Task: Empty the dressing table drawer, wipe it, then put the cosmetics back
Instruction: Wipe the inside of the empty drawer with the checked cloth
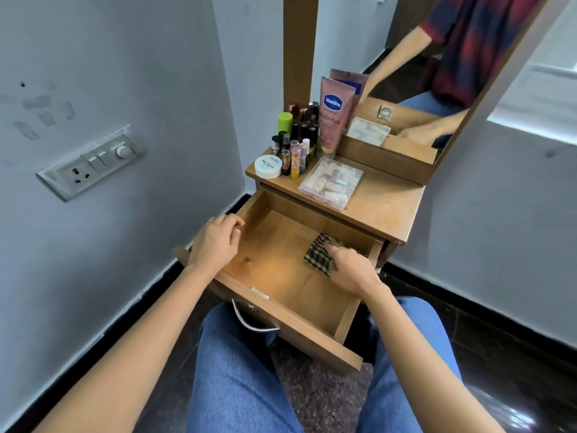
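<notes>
The drawer (274, 260) stands pulled out beneath the wooden surface (387, 210), cosmetics (296, 145) crowded at its back left corner by the grey wall (125, 73). Of the hands, the left hand (215, 242) grips the drawer's left side; the right hand (352, 268) clutches a checked cloth (317, 254) inside, back right.

Bare drawer (281, 245) floor beside cloth (318, 252); bottles (296, 142) crowd tabletop (385, 209) corner.

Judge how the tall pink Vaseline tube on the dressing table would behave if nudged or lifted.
The Vaseline tube stands tall on its narrow cap end, so it would probably tip easily, likely into the small bottles crowded beside it. Its soft-looking plastic body would probably dent when squeezed rather than stay stiff.
</notes>
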